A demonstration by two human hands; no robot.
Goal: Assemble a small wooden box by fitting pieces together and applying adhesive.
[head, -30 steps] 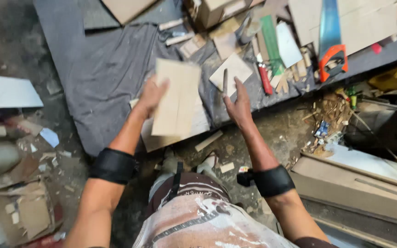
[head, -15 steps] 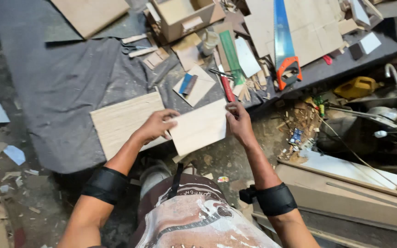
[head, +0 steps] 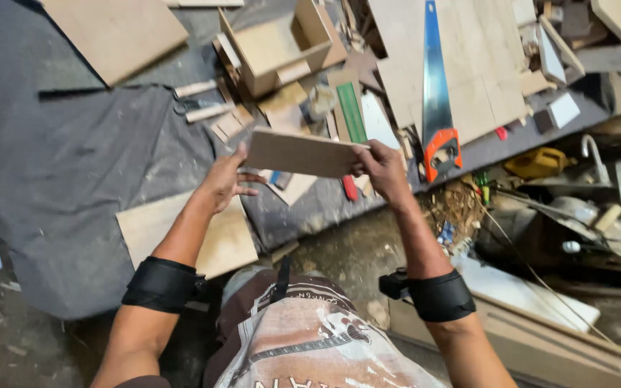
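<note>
Fingers (head: 368, 162) of the right hand (head: 382, 172) pinch the plywood panel (head: 300, 153) at three o'clock, left hand (head: 221, 183) steadying nine — light grip, it could drop onto the handsaw (head: 436, 108).

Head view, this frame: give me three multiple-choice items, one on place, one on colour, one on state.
1. Where does the handsaw lie?
A. on pale boards at upper right
B. on the grey cloth at left
C. in the open wooden box

2. What colour is the saw's handle?
A. green
B. orange and black
C. white

3. How is the small wooden panel held?
A. flat on the floor
B. by one hand only
C. lifted between both hands

Answers: 1 A, the blade rests across light boards. 2 B, the grip shows it. 3 C, left hand and right hand grip opposite ends.
</note>
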